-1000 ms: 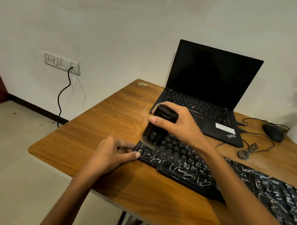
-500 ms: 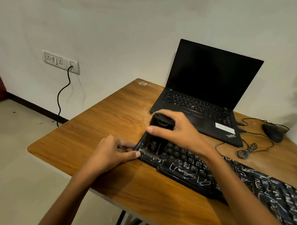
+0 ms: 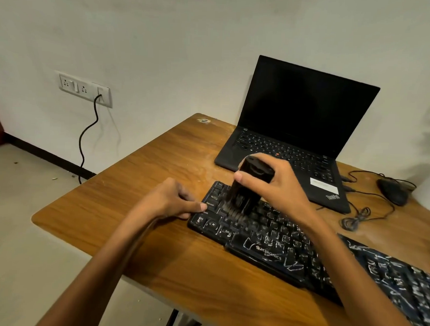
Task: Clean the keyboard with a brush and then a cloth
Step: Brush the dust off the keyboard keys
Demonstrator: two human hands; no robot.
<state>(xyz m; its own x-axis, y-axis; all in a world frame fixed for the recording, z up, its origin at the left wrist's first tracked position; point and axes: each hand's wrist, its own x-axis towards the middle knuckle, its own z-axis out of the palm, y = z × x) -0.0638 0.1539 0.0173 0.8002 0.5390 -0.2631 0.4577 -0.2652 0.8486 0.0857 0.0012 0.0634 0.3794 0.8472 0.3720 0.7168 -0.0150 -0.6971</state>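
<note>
A black keyboard (image 3: 274, 242) with white smears lies across the wooden table (image 3: 159, 175). My right hand (image 3: 279, 188) grips a black brush (image 3: 245, 188) from above, with its bristles down on the keys near the keyboard's left end. My left hand (image 3: 173, 200) rests at the keyboard's left edge, its thumb touching the edge keys and its fingers curled on the table. No cloth is in view.
An open black laptop (image 3: 296, 132) stands behind the keyboard. A black mouse (image 3: 392, 190) and its coiled cable (image 3: 357, 218) lie at the right. A wall socket (image 3: 84, 88) with a black cord is at the left. The table's left edge drops to the floor.
My right hand has drawn the brush toward me and then a little right over the left-end keys. My left hand has stayed at the keyboard's edge.
</note>
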